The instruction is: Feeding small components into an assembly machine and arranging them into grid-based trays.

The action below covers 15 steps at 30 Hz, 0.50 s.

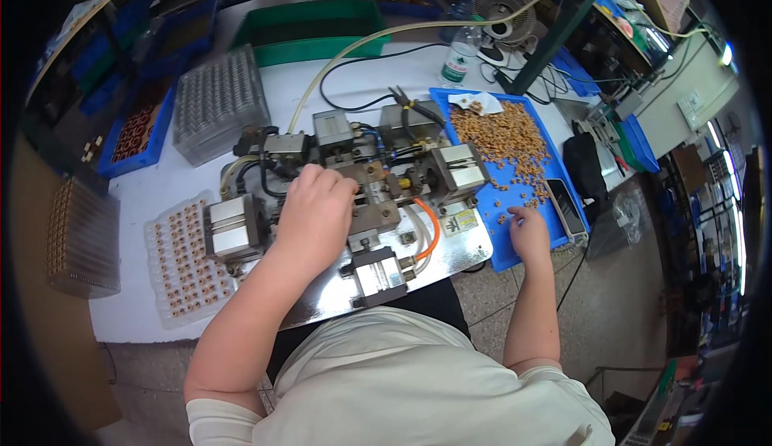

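Note:
My left hand (318, 209) rests over the middle of a metal clamping fixture (378, 217), its fingers bent down onto the blocks there. The fingertips are closed, and the hand hides whatever is between them. Over the near part of a blue tray (500, 241), my right hand (529, 235) has its fingers curled together close to a few loose pieces; I cannot make out what they hold. Small brass-coloured parts (511, 140) lie heaped in the far part of that tray. Around the fixture's centre stand several silver cylinder blocks with hoses, one of them an orange hose (434, 233).
A clear plastic tray (189, 261) with rows of small parts lies left of the fixture. Behind it stands a stack of clear trays (219, 104). Pliers (414, 106) lie on the fixture's back. A phone (566, 206) rests on the blue tray's right edge. A bottle (460, 56) stands behind.

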### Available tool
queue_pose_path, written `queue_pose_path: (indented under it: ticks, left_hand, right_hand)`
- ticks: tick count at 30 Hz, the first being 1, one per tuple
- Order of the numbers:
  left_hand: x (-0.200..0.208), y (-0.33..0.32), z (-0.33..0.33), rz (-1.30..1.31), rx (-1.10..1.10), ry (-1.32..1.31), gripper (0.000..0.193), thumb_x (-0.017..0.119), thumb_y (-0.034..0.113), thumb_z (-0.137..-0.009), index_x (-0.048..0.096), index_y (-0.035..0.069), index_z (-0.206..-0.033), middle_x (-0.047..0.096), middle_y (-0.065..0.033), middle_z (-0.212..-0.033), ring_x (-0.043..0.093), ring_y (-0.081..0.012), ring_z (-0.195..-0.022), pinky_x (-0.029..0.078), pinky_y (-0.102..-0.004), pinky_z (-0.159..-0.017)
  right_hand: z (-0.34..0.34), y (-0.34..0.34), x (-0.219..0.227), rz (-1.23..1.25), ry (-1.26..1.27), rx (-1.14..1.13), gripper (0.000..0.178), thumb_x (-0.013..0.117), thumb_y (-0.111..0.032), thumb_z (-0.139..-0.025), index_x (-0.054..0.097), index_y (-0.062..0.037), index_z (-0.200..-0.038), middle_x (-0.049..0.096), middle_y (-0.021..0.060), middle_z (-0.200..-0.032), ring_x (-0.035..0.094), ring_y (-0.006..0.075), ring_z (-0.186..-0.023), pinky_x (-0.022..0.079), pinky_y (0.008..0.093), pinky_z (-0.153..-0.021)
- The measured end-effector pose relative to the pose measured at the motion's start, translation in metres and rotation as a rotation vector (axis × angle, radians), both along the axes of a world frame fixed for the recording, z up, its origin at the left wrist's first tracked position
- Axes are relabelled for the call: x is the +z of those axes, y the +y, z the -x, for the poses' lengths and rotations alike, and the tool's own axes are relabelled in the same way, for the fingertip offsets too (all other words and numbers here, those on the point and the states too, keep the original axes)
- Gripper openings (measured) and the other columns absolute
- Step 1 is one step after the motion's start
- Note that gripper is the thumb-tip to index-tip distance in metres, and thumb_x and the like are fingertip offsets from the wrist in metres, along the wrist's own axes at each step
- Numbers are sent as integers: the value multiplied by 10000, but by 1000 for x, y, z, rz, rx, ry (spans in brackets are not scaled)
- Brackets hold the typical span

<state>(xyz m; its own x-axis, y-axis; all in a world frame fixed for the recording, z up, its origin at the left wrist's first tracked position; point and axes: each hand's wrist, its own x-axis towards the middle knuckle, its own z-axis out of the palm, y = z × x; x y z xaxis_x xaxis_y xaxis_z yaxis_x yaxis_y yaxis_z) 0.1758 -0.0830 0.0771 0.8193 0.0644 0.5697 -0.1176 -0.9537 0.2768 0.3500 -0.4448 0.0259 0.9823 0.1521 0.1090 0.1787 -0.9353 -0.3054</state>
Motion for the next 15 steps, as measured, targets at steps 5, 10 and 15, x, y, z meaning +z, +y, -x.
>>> queue_pose_path:
  ticks: [5,10,15]
  left_hand:
    - [23,3,13,125,63,-157,134,662,49,-841,661,52,-975,658,-88,-968,576,-295,-951,476,-378,-882]
    - [35,49,97,599,370,-167,178,628,107,-910,685,39,-1063,672,-109,-982,592,-261,-971,486,-347,-888]
    - [-1,119,217,955,907,54,216,632,142,-918,709,27,-1084,710,-109,-1001,648,-217,-935,519,-319,-852]
  right_hand:
    - [-5,-3,1,-25,42,121,191,722,-131,-848,774,11,-966,744,151,-900,677,298,-836,540,361,-786]
    - [-21,-44,-19,-115,31,136,147,726,-48,-818,708,22,-947,688,103,-780,599,205,-663,517,316,-672]
    - [-44,-49,-30,-170,-155,91,224,684,-78,-886,688,15,-1089,706,101,-904,633,183,-773,520,292,-743]
